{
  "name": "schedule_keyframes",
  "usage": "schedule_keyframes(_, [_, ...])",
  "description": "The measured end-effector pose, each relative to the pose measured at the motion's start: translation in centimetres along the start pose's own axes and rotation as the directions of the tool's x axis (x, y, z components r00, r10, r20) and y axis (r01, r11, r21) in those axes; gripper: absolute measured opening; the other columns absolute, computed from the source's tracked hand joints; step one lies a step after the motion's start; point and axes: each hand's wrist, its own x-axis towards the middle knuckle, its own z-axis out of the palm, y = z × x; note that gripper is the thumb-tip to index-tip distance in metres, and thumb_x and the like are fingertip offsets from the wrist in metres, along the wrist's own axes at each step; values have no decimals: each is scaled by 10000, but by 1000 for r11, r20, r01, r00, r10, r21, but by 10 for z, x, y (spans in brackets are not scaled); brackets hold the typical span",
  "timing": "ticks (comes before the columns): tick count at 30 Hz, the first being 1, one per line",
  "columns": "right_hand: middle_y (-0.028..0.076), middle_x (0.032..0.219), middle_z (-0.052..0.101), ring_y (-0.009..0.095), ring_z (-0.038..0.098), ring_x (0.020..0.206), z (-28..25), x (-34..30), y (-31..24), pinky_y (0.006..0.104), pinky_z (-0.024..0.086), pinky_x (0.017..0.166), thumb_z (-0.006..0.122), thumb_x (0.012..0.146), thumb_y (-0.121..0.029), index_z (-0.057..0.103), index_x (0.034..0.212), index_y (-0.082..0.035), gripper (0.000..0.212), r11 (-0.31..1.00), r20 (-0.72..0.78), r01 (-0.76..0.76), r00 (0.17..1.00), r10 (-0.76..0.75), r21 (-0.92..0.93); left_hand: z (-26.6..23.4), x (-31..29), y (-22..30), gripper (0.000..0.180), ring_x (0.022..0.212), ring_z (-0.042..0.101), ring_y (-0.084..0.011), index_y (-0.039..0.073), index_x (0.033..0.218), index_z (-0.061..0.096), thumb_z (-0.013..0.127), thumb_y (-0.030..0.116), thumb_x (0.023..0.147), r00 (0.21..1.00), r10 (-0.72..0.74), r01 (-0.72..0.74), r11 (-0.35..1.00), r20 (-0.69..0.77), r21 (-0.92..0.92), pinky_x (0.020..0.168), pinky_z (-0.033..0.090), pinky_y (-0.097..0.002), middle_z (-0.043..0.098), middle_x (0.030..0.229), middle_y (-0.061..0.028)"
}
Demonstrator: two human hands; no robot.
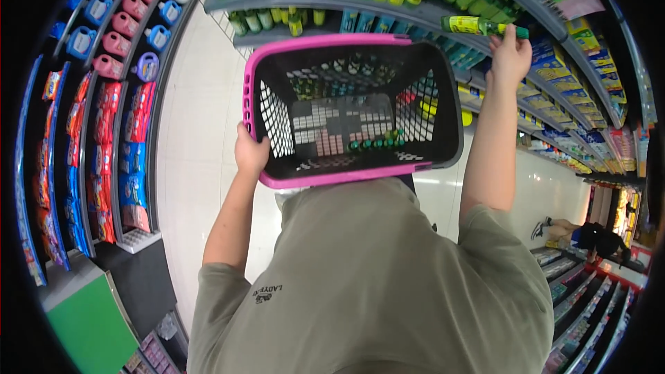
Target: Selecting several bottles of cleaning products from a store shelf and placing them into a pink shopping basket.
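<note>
A black shopping basket (447, 107) with mesh sides and a pink handle (325, 43) is in front of my body. My left hand (252, 150) is closed around its left side, thumb over the edge. Out to the upper right, my right hand (511, 59) grips a green bottle (470, 25) with a yellow label by its darker green cap end. The bottle lies almost level, beside the shelf and apart from the basket. Small green shapes show at the basket's bottom; whether they lie inside or show through the mesh I cannot tell.
Shelves (305, 1) of green and blue bottles curve along the front, with boxed goods (554, 62) to the right. Pink and blue jugs (125, 24) and red and blue bags (135, 180) fill the left racks. Another person (589, 237) is far off at the right.
</note>
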Motion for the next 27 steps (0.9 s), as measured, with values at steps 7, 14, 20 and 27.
schedule_keyframes(7, [41,831,648,115,636,708,-29,-71,53,241,483,624,678,886,-239,639,961,-35,221,955,385,43,920,77,-294,-2,-3,1,628,909,631,-423,5,1288,368,653,159,750,999,-10,11,1000,31,-22,790,497,-471,646,1002,-245])
schedule_keyframes(14, [159,865,662,312,665,823,-33,-126,167,401,523,720,699,796,-229,632,1054,-53,320,653,732,436,622,280,-620,-5,-6,5,617,883,644,-387,-10,1284,374,653,147,756,997,-60,61,998,52,-26,774,500,-446,652,985,-224])
schedule_keyframes(20, [157,1000,667,335,634,938,-39,-150,243,446,512,802,644,842,-235,632,1106,-120,288,381,760,733,280,586,-564,-9,-7,13,601,838,651,-352,-16,1285,372,649,117,769,991,-111,112,994,78,-6,753,505,-413,655,965,-205])
schedule_keyframes(27, [153,1017,676,331,644,961,-50,-166,299,441,520,804,594,870,-214,643,1107,-120,260,318,675,821,106,731,-474,-9,-6,15,598,843,652,-338,-17,1287,368,652,109,776,986,-143,142,990,80,12,769,503,-402,656,982,-199])
